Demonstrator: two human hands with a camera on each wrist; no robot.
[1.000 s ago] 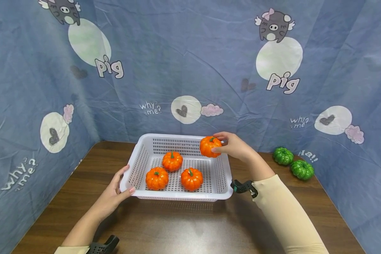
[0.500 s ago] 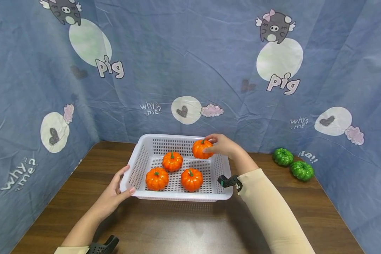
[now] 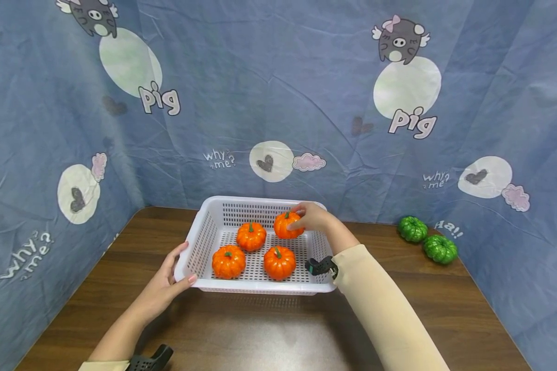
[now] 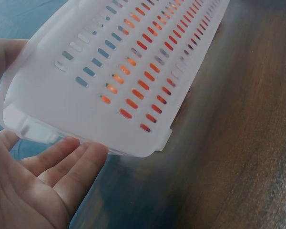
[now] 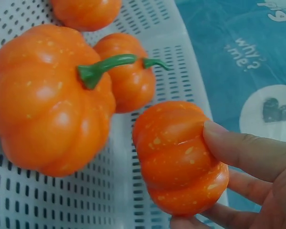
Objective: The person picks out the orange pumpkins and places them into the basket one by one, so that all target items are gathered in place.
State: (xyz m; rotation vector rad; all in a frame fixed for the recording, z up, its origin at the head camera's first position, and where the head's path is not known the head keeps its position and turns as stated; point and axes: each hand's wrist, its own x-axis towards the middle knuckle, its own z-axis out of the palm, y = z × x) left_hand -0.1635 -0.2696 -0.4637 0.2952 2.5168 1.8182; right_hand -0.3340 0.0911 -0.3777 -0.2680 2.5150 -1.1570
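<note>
A white slotted plastic basket point(image 3: 260, 285) sits on the table with three small orange pumpkins in it: one at the front left point(image 3: 228, 263), one at the front right point(image 3: 279, 264) and one behind them point(image 3: 251, 237). My left hand point(image 3: 169, 281) grips its front left corner, thumb on the front rim; in the left wrist view the fingertips point(image 4: 93, 152) meet the corner from outside. With thumb and fingers, my right hand point(image 3: 313, 216) holds a fourth orange pumpkin point(image 5: 176, 162) inside the basket's back right part. Its green stem point(image 3: 287, 215) points up in the head view.
Two green pumpkins point(image 3: 412, 229) lie close together at the right back edge of the brown wooden table point(image 3: 278, 330). A blue printed cloth point(image 3: 274, 93) hangs behind and along both sides.
My right hand has carried its orange pumpkin leftward and down, from over the basket's back right rim to beside the rear pumpkin. The left hand and the basket have stayed put.
</note>
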